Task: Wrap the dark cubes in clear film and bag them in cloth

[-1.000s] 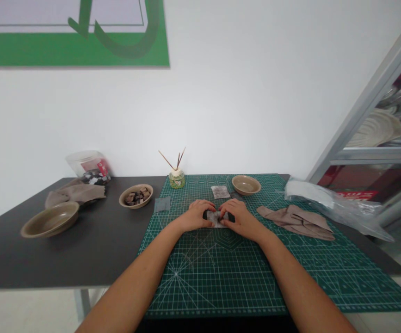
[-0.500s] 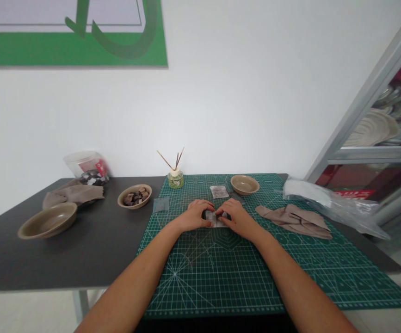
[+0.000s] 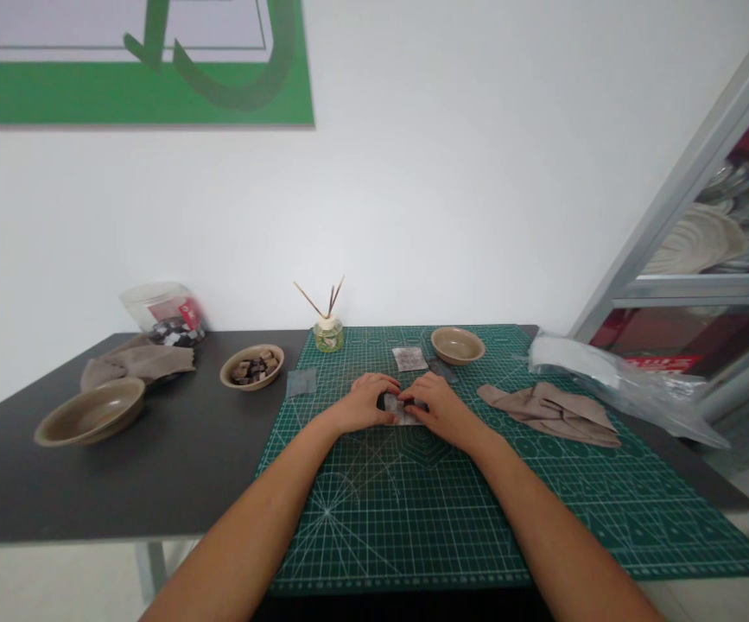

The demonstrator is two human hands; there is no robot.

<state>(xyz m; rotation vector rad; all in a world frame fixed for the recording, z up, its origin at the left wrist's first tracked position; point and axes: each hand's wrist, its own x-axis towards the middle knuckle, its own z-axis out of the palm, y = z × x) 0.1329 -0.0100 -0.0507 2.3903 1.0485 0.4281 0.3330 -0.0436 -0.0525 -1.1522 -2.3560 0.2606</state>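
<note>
A small grey-white square piece (image 3: 403, 416) lies on the green cutting mat (image 3: 413, 536) between my two hands. My left hand (image 3: 366, 404) curves round its left side, with the thumb at the near edge and the fingers at the far side. From the right, my right hand (image 3: 440, 406) bends over the same square, its thumb and fingertips closed in near the middle. Whatever is under those right fingertips is too small and covered to make out. Just beyond the hands lies another pale patterned square (image 3: 409, 358), with a dark translucent piece (image 3: 442, 371) beside it.
Behind stand a shallow bowl (image 3: 458, 347) and a reed diffuser (image 3: 328, 333). Leftward are a bowl of brown and dark pieces (image 3: 252, 370), a grey translucent square (image 3: 301, 383), a larger bowl (image 3: 92, 415), cloth (image 3: 137, 361) and a plastic tub (image 3: 163, 311). Rightward lie a brown cloth (image 3: 552, 413) and plastic bag (image 3: 620, 380).
My right fingertips have shifted very slightly over the square. Otherwise both hands and the things on the table stay in place.
</note>
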